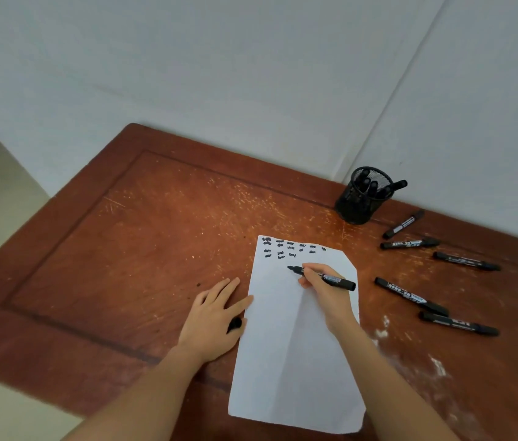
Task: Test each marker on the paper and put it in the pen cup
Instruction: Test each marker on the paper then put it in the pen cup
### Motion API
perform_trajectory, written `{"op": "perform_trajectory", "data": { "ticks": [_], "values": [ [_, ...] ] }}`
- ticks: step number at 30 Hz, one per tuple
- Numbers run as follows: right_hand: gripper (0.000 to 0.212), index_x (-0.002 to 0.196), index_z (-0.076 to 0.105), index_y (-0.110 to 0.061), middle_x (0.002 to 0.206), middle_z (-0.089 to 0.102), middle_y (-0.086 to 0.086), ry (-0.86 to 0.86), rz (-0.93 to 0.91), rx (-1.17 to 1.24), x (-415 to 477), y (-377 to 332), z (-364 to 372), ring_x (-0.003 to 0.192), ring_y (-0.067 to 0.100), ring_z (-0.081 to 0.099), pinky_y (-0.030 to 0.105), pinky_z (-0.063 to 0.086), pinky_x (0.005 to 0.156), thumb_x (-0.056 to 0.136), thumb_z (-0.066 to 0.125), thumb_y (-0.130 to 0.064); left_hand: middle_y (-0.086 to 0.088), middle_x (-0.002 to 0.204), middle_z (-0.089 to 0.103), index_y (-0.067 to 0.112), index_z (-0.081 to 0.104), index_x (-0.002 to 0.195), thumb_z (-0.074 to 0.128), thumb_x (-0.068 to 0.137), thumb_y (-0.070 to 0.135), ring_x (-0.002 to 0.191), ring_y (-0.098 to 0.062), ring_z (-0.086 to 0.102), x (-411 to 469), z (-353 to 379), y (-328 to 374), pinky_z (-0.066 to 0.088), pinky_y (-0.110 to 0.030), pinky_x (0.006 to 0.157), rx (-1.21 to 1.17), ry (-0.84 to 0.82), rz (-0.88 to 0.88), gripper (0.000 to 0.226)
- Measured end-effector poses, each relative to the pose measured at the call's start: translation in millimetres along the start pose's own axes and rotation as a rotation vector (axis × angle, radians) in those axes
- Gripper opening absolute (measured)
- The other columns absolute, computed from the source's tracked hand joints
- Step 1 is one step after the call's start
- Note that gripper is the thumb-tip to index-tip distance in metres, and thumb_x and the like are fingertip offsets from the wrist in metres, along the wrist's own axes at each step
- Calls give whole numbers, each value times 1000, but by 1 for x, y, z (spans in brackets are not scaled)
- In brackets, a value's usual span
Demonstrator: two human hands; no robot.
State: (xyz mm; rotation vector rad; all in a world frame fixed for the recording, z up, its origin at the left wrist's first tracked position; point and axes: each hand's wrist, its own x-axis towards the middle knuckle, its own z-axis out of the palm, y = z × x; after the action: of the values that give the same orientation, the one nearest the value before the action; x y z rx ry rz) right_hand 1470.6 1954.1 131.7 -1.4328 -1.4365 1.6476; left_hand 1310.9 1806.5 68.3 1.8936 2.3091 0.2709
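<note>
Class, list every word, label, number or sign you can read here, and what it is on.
Nothing can be read.
Label on the held marker: white print, blurred.
Labels on the five loose markers: white print, too small.
On the paper: black test scribbles, no words.
On the cap in the left hand: no print visible.

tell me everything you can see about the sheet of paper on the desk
The paper is a white sheet lying flat on the scratched brown wooden desk, with a faint lengthwise crease and a clipped far right corner. Two short rows of black test marks sit near its far edge. The right hand rests on it, gripping an uncapped black marker, tip just below the marks. The left hand, a black cap under its thumb, touches the left edge.
</note>
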Motion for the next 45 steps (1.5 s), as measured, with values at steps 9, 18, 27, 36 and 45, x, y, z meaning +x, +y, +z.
{"op": "perform_trajectory", "data": {
  "ticks": [9,18,27,36,45],
  "values": [
    [11,87,64,-12,68,64,4,86,-28,78,18,10,-9,62,0,60,20,42,80,91,54,-14,-3,124,62,35,66,111,39,80,41,118,-19,40,0,8,0,42,-34,92,31,124,15,42],
    [13,82,55,-14,66,58,8,96,-34,53,30,13,0,47,-3,53,8,43,54,88,54,-2,-6,125,62,31,68,109,40,75,35,118,-21,40,0,12,0,29,-34,92,10,142,19,44],
    [15,79,56,-18,90,65,13,114,-23,14,30,13,3,58,-2,59,5,43,53,87,59,-6,-3,123,63,33,69,107,39,75,38,117,-19,41,2,10,2,51,-36,85,11,148,26,44],
    [13,80,56,-20,92,65,12,111,-30,-45,26,12,5,71,6,60,11,45,60,87,59,-9,-3,121,64,33,70,105,38,75,37,116,-19,41,3,6,2,52,-42,81,13,132,21,44],
    [12,80,56,-18,85,65,9,125,-7,-57,27,12,6,70,6,58,16,42,60,87,58,-9,-3,122,64,32,69,106,39,75,37,116,-19,41,3,7,2,51,-41,82,-1,136,26,44]
  ]
}}
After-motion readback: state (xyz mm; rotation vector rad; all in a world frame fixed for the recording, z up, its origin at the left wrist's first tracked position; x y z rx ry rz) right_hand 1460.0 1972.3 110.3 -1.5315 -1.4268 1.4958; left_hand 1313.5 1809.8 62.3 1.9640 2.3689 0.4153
